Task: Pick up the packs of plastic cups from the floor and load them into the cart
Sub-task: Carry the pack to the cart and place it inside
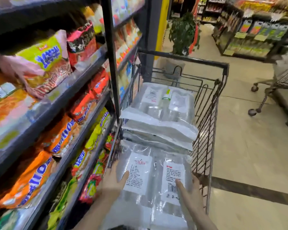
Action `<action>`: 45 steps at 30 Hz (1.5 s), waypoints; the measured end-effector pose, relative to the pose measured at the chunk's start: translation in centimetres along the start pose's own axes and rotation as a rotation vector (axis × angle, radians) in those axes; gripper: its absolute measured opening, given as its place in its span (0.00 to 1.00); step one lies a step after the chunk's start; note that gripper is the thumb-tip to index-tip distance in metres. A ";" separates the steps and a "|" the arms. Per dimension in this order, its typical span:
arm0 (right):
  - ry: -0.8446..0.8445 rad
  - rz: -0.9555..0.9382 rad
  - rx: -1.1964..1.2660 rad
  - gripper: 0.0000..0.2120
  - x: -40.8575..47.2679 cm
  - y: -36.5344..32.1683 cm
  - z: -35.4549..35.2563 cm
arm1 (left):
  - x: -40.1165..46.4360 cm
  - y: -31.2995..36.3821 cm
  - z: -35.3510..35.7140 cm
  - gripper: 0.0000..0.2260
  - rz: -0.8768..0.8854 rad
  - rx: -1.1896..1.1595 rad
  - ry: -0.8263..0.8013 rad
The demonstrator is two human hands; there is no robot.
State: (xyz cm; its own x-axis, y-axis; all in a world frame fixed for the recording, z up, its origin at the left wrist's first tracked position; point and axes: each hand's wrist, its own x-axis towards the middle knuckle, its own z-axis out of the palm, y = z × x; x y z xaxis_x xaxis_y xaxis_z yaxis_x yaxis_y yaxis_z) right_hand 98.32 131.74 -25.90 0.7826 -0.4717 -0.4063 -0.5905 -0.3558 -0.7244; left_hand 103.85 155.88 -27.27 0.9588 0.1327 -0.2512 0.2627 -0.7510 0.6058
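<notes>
A clear pack of plastic cups (150,188) with two white labels sits at the near end of the black wire cart (206,130). My left hand (112,181) grips its left side, thumb lying on top of the left label. My right hand (189,191) holds its right side, thumb on the barcode label and fingers round the edge by the cart wall. Several more packs of cups (161,112) are stacked in the far half of the cart, topmost label up.
Dark shelving (60,97) packed with snack and noodle bags runs close along the cart's left side. Beige tiled floor (249,146) lies to the right, with another wheeled cart (273,87) at the far right. A potted plant (183,34) stands beyond the cart.
</notes>
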 end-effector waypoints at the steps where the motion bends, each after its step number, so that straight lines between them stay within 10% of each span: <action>1: -0.001 0.020 -0.008 0.35 0.5 0.2 0.4 | 0.7 -0.4 0.7 0.41 -0.008 0.008 0.005; 18: -0.112 0.252 0.036 0.32 6.9 8.9 6.7 | 4.0 -5.8 11.1 0.31 -0.163 0.034 -0.217; 24: -0.191 0.278 0.082 0.35 7.7 10.8 8.7 | 4.5 -9.6 13.7 0.48 -0.137 0.000 -0.245; 33: -0.254 0.262 0.031 0.58 8.8 13.1 10.4 | 5.4 -10.2 15.0 0.30 -0.032 0.037 -0.242; 39: -0.248 0.312 0.017 0.42 9.4 13.1 11.2 | 6.2 -11.5 16.4 0.30 -0.046 0.028 -0.285; 45: -0.265 0.319 -0.053 0.53 9.8 13.8 11.6 | 6.7 -12.2 17.0 0.30 -0.040 0.089 -0.327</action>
State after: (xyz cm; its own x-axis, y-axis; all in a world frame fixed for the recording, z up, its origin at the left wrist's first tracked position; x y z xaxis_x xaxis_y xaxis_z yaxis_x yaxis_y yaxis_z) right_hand 100.11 131.59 -46.32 0.5782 -0.3433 -0.7401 -0.8155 -0.2698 -0.5120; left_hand 105.25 154.98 -49.16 0.8585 -0.0402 -0.5112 0.2752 -0.8051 0.5255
